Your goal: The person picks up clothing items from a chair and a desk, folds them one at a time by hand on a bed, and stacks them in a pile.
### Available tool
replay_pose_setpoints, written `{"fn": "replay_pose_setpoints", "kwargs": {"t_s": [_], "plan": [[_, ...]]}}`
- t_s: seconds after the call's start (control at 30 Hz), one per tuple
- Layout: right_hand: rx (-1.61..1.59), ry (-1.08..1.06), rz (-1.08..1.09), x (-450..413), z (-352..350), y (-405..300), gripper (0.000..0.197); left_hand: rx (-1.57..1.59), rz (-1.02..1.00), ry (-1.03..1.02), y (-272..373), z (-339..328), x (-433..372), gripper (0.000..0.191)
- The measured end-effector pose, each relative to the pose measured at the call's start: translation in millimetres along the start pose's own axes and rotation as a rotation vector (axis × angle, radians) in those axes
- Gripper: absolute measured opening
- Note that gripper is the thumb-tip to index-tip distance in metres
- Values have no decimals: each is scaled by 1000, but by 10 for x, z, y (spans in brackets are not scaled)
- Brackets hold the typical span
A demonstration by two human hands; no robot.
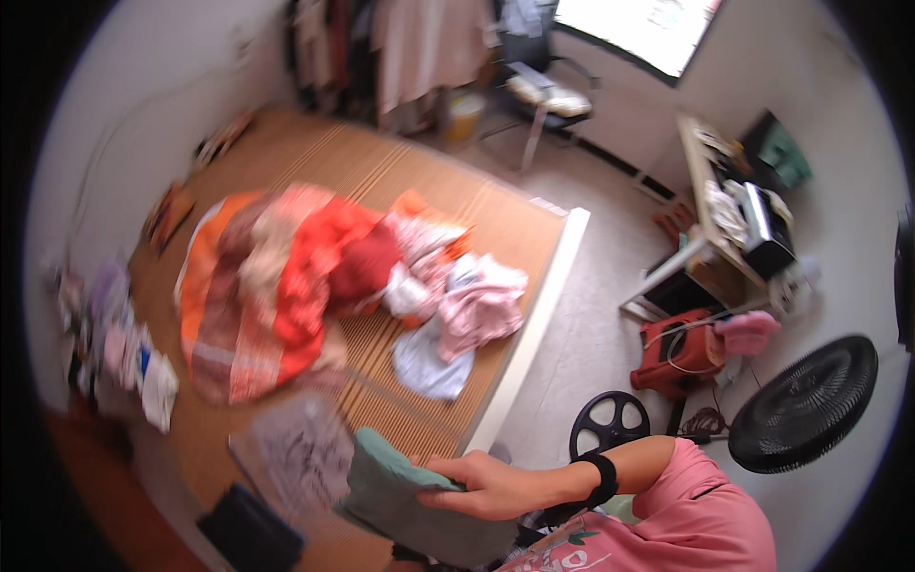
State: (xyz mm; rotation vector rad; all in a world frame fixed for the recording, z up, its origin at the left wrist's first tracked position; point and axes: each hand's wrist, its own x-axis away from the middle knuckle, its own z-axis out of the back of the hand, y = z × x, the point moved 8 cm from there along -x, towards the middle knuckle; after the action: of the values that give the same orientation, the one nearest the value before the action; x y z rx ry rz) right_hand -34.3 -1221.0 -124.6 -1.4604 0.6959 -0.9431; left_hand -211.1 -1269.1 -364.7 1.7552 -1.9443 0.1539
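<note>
My right hand (490, 488), with a black band on the wrist, comes in from the lower right and pinches the edge of a folded grey-green cloth (429, 525). My left hand is not in view. Beyond the cloth, a clear plastic bag (304, 450) with dark markings lies on a bed covered by a striped woven mat (386, 372). A blurred heap of red, orange and brown patterned fabric (286, 286) spreads over the middle of the mat. To its right lie crumpled pink cloth (482, 307) and pale blue cloth (436, 361).
The bed's white edge (532, 343) runs along the right. Past it stand a black fan (804, 404), a red container (679, 354), a cluttered desk (704, 193) and a chair (550, 96). Clothes (132, 350) are piled at the left wall; a dark flat object (250, 529) lies lower left.
</note>
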Motion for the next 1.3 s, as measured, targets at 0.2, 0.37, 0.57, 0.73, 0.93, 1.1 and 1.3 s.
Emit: {"fn": "replay_pose_setpoints", "kwargs": {"t_s": [0.2, 0.37, 0.57, 0.73, 0.93, 1.1, 1.3], "plan": [[-317, 257, -147, 871, 1976, 79, 38, -425, 300, -295, -1802, -1478, -741, 80], [-441, 655, -127, 1562, 3278, 762, 40, -366, 575, -585, -2968, -2479, -853, 82], [-234, 902, -334, 1866, 4260, 1836, 45, -977, 683, -280, -3861, -2606, -1332, 44], [-320, 798, -298, 1077, 4929, 2382, 53, -1205, 270, -359, -3987, -2776, -2394, 40], [-400, 620, -409, -51, 5854, 2583, 60, -1239, 140, -207, -3968, -2819, -3603, 51], [337, 766, -396, -151, 6688, 2611, 62, -2006, -292, 433, -3716, -2670, -4499, 67], [443, 804, -420, 860, 7373, 2392, 38, -1847, -272, -120, -5413, -3266, -4816, 43]]}}
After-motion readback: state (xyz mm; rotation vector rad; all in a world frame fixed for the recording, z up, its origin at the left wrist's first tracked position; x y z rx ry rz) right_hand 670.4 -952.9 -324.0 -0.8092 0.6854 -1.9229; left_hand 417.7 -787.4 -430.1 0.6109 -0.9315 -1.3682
